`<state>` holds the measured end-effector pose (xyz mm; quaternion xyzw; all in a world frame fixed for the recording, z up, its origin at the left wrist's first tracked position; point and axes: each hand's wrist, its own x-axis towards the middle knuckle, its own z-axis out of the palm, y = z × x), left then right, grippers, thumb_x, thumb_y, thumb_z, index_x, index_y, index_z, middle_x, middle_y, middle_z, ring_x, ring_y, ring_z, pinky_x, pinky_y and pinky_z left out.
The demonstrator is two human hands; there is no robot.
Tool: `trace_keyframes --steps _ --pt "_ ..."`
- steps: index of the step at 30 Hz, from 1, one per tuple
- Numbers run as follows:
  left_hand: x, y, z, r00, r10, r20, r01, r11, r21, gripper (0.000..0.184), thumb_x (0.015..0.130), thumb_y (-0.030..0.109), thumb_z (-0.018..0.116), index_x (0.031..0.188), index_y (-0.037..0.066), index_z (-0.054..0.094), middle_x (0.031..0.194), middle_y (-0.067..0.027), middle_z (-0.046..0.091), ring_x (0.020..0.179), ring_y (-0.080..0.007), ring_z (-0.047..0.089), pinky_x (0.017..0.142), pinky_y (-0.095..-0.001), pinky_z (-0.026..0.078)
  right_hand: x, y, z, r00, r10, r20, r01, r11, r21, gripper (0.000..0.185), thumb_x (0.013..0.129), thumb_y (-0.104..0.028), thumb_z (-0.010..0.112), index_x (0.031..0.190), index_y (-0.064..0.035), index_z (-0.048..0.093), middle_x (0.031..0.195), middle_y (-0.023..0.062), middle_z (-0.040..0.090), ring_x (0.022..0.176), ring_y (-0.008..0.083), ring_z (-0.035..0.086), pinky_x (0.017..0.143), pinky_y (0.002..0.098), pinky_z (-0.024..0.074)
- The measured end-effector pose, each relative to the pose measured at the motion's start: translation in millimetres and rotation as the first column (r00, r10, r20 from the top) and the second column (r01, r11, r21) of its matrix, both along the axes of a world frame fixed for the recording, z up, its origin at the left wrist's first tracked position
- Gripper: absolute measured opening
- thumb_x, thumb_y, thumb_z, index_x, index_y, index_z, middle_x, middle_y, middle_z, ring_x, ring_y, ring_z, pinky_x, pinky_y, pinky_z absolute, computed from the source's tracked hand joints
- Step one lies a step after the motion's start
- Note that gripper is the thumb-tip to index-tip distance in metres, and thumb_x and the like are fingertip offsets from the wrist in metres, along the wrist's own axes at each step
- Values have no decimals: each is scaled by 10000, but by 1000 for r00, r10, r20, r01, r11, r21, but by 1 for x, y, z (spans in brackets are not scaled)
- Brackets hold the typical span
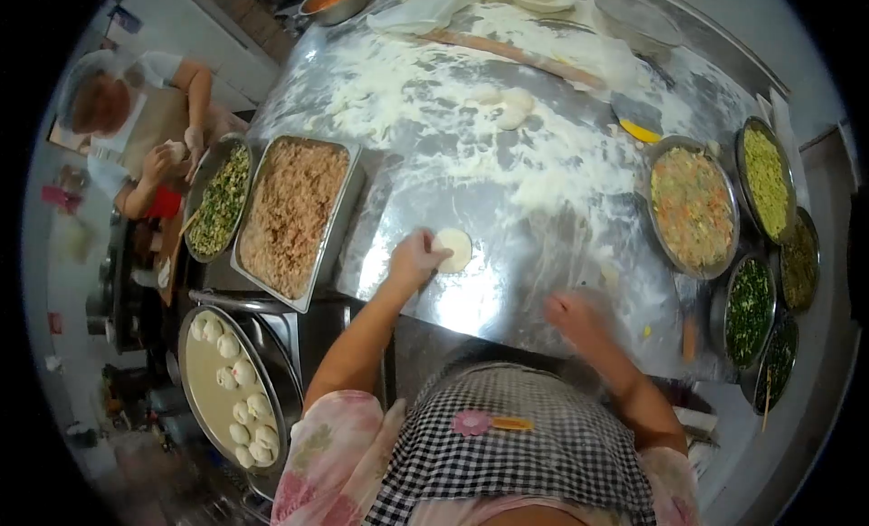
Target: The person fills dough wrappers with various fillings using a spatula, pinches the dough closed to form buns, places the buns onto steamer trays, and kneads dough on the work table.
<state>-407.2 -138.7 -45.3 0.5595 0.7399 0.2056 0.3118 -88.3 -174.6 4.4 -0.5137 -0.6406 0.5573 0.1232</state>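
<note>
Handling dough at floury metal counter (403,200), apparently at flat-round stage. Noting, beyond near-left corner, round pan (204,381) with pale dough pieces (243,372) in small clusters. At left edge, seeing deep rectangular tray (337,227) full of minced filling (294,205); past it, bowl of chopped green-and-pale mix (224,200). Along right edge, logging bowl of orange-flecked mix (691,205), then bowl of yellow-green shreds (766,182), bowl of chopped greens (749,310), plus two darker ones. Curling right hand (579,316) near the near edge, blurred; cannot tell if gripping anything. Pinching with left hand (416,257) the left rim of dough round (459,252), towards near-left corner, fingertips closed on it. Probably calling for a light, even grip next, to avoid stretching or tearing such thin dough.
</note>
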Motion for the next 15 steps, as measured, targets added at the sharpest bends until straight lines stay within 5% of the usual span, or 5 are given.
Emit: trace_keyframes --steps 3,5,9,12,15 --pt "16 -12 -5 992 -12 -125 34 984 176 364 710 279 726 790 29 473 734 -87 560 660 -171 542 571 -289 435 -32 5 -8 993 -41 -108 51 994 99 300 903 -232 502 1079 10 519 806 82 527 699 210 508 698 323 445" --pt "43 -16 19 920 98 379 -151 982 113 292 749 217 691 813 36 472 793 -96 575 694 -165 555 584 -279 448 -46 11 -19 987 -124 -102 137 982 134 360 909 -246 499 1168 3 488 844 82 560 677 199 528 676 321 470" --pt "97 -17 73 547 112 829 -83 993 -80 288 812 109 600 1053 47 456 973 -163 558 844 -219 585 688 -317 524 -55 32 19 860 -353 -367 217 906 -364 434 902 -290 515 1225 -9 444 866 103 601 638 75 548 449 184 444" --pt "107 -22 100 -86 218 972 32 976 -216 428 883 284 535 1228 62 415 1163 -155 517 1013 -289 560 819 -395 535 -45 14 64 816 -277 -508 363 929 76 316 870 -279 546 1000 9 546 796 96 586 705 193 566 628 322 491" --pt "155 -31 75 725 -445 526 323 894 310 210 843 93 554 1041 28 528 1000 -134 600 908 -228 598 748 -360 537 -9 -1 77 938 -261 -228 318 909 270 314 876 -319 506 943 -15 550 759 146 566 712 248 576 636 385 462"
